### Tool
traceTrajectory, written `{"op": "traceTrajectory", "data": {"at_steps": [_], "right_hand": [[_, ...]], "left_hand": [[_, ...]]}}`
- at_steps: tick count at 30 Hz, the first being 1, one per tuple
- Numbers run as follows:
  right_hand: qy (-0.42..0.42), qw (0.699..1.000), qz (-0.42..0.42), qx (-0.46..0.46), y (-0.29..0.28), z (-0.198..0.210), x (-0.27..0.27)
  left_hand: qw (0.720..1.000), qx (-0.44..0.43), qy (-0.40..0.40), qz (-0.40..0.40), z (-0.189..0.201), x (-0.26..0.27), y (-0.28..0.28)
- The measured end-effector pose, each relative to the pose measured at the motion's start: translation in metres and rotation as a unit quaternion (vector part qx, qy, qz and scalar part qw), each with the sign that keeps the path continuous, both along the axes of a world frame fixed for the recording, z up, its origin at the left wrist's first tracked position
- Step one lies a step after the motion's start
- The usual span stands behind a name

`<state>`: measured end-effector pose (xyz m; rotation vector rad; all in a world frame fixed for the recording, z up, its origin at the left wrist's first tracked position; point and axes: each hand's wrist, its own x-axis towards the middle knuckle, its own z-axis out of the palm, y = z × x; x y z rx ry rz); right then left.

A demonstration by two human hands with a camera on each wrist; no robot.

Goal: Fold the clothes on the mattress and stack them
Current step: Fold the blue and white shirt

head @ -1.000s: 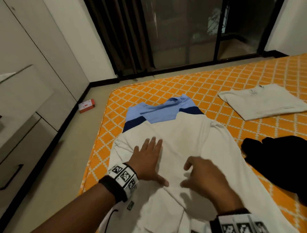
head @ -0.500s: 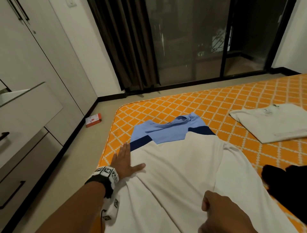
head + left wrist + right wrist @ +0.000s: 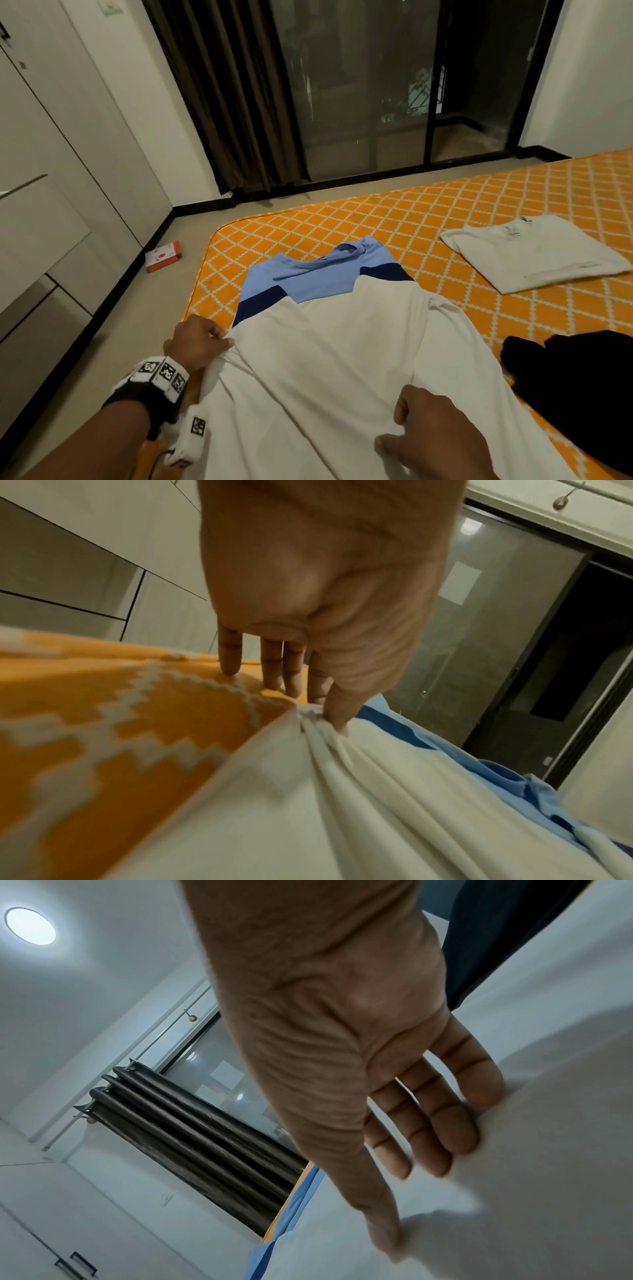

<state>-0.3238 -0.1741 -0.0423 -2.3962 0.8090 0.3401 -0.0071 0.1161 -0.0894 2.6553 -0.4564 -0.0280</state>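
Observation:
A white shirt [image 3: 342, 359] with a light-blue and navy upper part [image 3: 308, 281] lies spread on the orange mattress [image 3: 479, 205]. My left hand [image 3: 222, 337] is at the shirt's left edge. The left wrist view shows its thumb and forefinger pinching a gathered bunch of the white fabric [image 3: 342, 777], while the other fingers touch the mattress [image 3: 103, 696]. My right hand [image 3: 404, 425] rests on the near middle of the shirt. In the right wrist view its fingers [image 3: 428, 1150] lie nearly straight and press on the white cloth [image 3: 548, 1177].
A folded white T-shirt [image 3: 534, 253] lies at the far right of the mattress. A black garment [image 3: 575, 383] sits bunched at the right, close to the white shirt. Left of the mattress are bare floor, a red box [image 3: 163, 256] and wardrobe doors [image 3: 51, 205].
My left hand slid from the shirt's middle to its left edge and has pinched the fabric there. My right hand drew back toward me. The view has tilted upward.

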Motion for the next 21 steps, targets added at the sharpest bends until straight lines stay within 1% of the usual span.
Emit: {"op": "traceTrajectory", "data": {"at_steps": [2, 4, 5, 6, 7, 10, 12, 13, 14, 15, 16, 17, 18, 20, 21], "right_hand": [[0.0, 1.0, -0.011, 0.011, -0.003, 0.0, 0.001], [0.007, 1.0, -0.02, 0.013, -0.005, -0.001, 0.003], [0.014, 1.0, -0.023, 0.009, -0.006, -0.002, 0.005], [0.022, 0.999, -0.025, 0.001, -0.005, -0.001, 0.007], [0.023, 0.999, -0.028, -0.009, -0.005, 0.001, 0.011], [-0.006, 0.998, -0.046, -0.043, -0.003, 0.009, 0.021], [-0.041, 0.996, -0.058, -0.056, -0.002, 0.012, 0.025], [-0.05, 0.996, -0.059, -0.053, -0.001, 0.011, 0.025], [-0.05, 0.996, -0.053, -0.046, 0.001, 0.01, 0.025], [-0.045, 0.997, -0.039, -0.041, 0.002, 0.007, 0.026], [-0.037, 0.998, -0.021, -0.037, 0.004, 0.005, 0.025], [-0.032, 0.999, -0.009, -0.032, 0.005, 0.004, 0.025], [-0.03, 0.999, -0.004, -0.026, 0.005, 0.003, 0.026], [-0.03, 1.0, -0.001, -0.008, 0.002, 0.001, 0.029], [-0.03, 1.0, -0.002, 0.002, 0.001, 0.001, 0.03]], "left_hand": [[0.995, 0.069, 0.063, 0.033, 0.008, 0.012, 0.001], [0.984, 0.123, 0.112, 0.07, 0.016, 0.023, 0.003], [0.977, 0.153, 0.123, 0.082, 0.023, 0.025, 0.001], [0.973, 0.181, 0.117, 0.086, 0.03, 0.024, -0.005], [0.972, 0.201, 0.093, 0.077, 0.039, 0.023, -0.014], [0.969, 0.246, -0.015, 0.0, 0.061, 0.01, -0.063], [0.963, 0.241, -0.076, -0.093, 0.069, 0.009, -0.11], [0.958, 0.226, -0.078, -0.156, 0.068, 0.01, -0.137], [0.95, 0.212, -0.063, -0.22, 0.068, 0.011, -0.165], [0.94, 0.2, -0.034, -0.276, 0.064, 0.01, -0.195], [0.929, 0.194, -0.007, -0.314, 0.061, 0.008, -0.223], [0.922, 0.192, 0.004, -0.337, 0.056, 0.007, -0.25], [0.919, 0.199, 0.005, -0.342, 0.05, 0.007, -0.276], [0.921, 0.216, 0.004, -0.323, 0.033, 0.024, -0.313], [0.925, 0.224, 0.003, -0.308, 0.028, 0.032, -0.323]]}}
